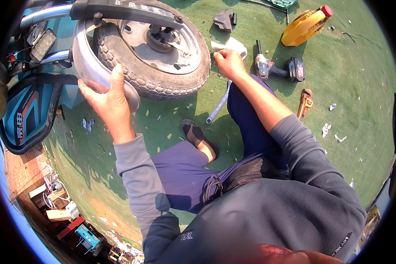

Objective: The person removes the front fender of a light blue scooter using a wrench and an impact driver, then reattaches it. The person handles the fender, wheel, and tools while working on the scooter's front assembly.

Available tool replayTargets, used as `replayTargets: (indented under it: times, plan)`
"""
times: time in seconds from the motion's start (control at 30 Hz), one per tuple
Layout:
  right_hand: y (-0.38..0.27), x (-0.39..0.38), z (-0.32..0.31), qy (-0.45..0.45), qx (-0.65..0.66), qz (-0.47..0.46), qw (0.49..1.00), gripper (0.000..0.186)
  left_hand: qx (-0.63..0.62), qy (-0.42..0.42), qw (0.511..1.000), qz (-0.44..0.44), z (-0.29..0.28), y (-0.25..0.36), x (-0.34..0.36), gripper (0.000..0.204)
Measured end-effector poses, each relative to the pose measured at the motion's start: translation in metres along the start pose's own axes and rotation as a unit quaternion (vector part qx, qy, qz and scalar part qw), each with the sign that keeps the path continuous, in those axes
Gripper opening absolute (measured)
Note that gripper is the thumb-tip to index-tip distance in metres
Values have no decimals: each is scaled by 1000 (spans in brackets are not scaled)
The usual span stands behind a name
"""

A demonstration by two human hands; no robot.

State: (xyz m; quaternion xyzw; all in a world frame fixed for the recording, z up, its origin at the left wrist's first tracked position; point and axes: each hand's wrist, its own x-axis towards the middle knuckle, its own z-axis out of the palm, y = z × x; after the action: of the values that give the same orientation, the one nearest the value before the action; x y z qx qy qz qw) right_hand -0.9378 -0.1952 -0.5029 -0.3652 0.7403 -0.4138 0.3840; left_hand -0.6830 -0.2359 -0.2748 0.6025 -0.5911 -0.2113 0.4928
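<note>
A wheel with a knobby tyre (163, 84) and silver rim (187, 57) lies tilted on its side at the upper left, under the dark fork arm (127, 12) of a teal vehicle. Against its silver mudguard (87, 57) rests my left hand (108, 100), thumb and fingers spread. My right hand (229, 65) is closed in a pinch just right of the tyre, beside a white cloth (233, 45); whatever its fingers hold is hidden. Below that hand a long chrome wrench (218, 105) lies near my knee.
Right of my knee are a cordless impact wrench (264, 66) and an orange pipe wrench (304, 103). Farther off stand a yellow jug (306, 27), a grey part (223, 20) and a green tool case (282, 3). Teal bodywork with a black guard bar (53, 94) is at left.
</note>
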Motion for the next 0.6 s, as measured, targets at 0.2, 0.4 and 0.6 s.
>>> replayTargets:
  times: [0.2, 0.4, 0.6]
  plan:
    - [4, 2, 2, -1, 19, 8, 1000, 33, 11, 2, 1000, 0, 0, 1, 1, 121]
    - [8, 4, 5, -4, 21, 8, 1000, 33, 7, 3, 1000, -2, 1, 3, 0, 121]
    - [7, 4, 5, -5, 15, 6, 1000, 33, 3, 3, 1000, -5, 1, 3, 0, 121]
